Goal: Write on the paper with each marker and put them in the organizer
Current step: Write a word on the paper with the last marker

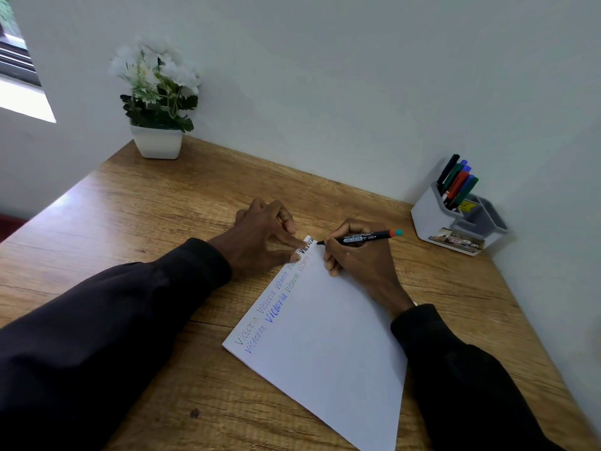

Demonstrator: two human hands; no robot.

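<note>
A white sheet of paper (328,346) lies tilted on the wooden desk (136,222), with rows of handwritten words in grey, blue and black along its left edge. My right hand (357,258) grips a black marker (366,237) with a red and teal end, its tip touching the paper's far corner beside bold black writing. My left hand (263,239) presses fingertips on that corner; a small red object shows under its fingers. A white and grey organizer (455,222) at the right holds several markers (457,183) upright.
A white pot of white artificial flowers (157,102) stands at the desk's far left corner. The white wall runs behind and along the right side. A window edge shows at the upper left.
</note>
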